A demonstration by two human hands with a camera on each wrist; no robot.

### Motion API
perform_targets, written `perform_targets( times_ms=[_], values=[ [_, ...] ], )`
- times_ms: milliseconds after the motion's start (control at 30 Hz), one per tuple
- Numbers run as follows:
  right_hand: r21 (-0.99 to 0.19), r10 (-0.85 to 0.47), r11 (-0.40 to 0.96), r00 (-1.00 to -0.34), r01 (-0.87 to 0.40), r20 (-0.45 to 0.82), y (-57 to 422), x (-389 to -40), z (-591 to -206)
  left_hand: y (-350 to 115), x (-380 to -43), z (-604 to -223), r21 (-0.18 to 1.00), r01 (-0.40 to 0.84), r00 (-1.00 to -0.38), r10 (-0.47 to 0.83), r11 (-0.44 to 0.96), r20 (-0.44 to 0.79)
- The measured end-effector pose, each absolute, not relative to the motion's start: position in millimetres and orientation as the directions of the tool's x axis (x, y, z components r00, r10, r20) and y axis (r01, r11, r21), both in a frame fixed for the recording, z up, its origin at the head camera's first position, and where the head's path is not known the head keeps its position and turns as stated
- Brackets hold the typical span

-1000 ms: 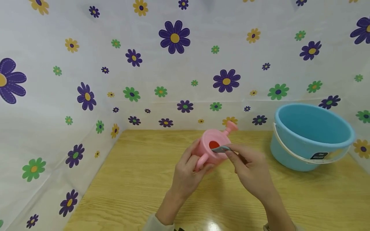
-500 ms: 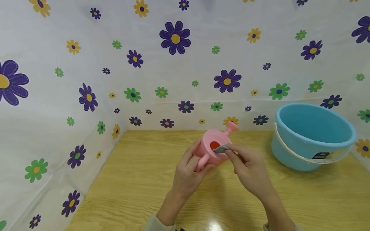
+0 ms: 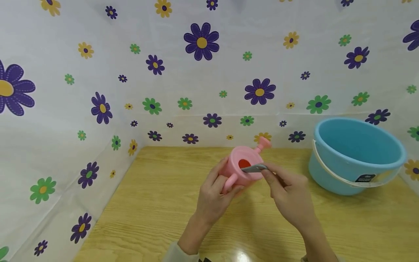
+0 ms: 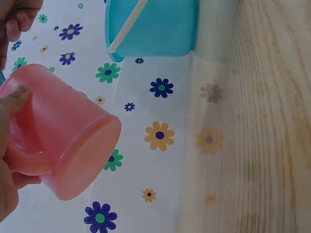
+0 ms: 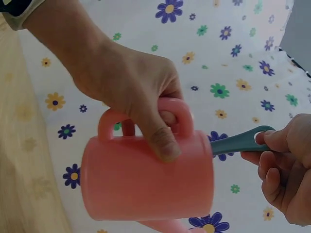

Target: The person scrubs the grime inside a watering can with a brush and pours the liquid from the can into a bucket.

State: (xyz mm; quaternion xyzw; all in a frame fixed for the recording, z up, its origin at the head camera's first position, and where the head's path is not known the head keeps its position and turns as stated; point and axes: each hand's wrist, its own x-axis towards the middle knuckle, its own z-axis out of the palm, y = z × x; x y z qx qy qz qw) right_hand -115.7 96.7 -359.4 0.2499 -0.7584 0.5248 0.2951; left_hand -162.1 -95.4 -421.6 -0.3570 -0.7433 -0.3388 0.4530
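Observation:
A pink watering can is held above the table, tilted, its sprinkler head pointing up and away to the right. My left hand grips it by the handle, with the thumb lying against the can's wall in the right wrist view. Through the round top opening I see something red. A grey-blue handled tool enters that opening; its far end is hidden inside the can. My right hand pinches the outer end of this tool, near the hole in its handle.
A light blue bucket with a white bail handle stands on the wooden table at the right. A white flower-print sheet rises behind the table and along both sides.
My right hand has shifted slightly right with the tool, and a little more of its handle shows outside the can. The left hand keeps its grip on the watering can.

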Motion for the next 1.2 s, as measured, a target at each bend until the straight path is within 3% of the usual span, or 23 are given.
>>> perform_targets(
  times_ms=[100, 333, 500, 733, 967, 1200],
  values=[
    [-0.661, -0.027, 0.317, -0.703, -0.681, 0.711, 101.7, -111.3, -357.2, -93.5, -161.6, -422.1, 0.192, 0.836, -0.346, 0.222, 0.513, 0.912],
    [-0.671, -0.116, 0.314, -0.729, -0.671, 0.675, 94.1, -119.1, -362.6, -92.1, -161.8, -423.4, 0.168, 0.836, -0.324, 0.224, 0.522, 0.919],
    [-0.667, -0.042, 0.324, -0.714, -0.671, 0.699, 101.3, -112.1, -359.3, -91.9, -160.8, -422.8, 0.185, 0.836, -0.342, 0.227, 0.516, 0.912],
    [-0.712, -0.119, 0.322, -0.773, -0.624, 0.623, 94.6, -120.4, -364.2, -91.7, -161.7, -422.5, 0.173, 0.841, -0.326, 0.224, 0.513, 0.919],
    [-0.698, -0.032, 0.302, -0.738, -0.65, 0.674, 101.7, -113.8, -361.4, -91.8, -161.2, -422.2, 0.182, 0.848, -0.329, 0.225, 0.498, 0.917],
    [-0.727, -0.122, 0.296, -0.78, -0.619, 0.614, 93.4, -120.1, -363.6, -92.1, -162.0, -420.5, 0.166, 0.848, -0.316, 0.228, 0.503, 0.921]
  ],
)
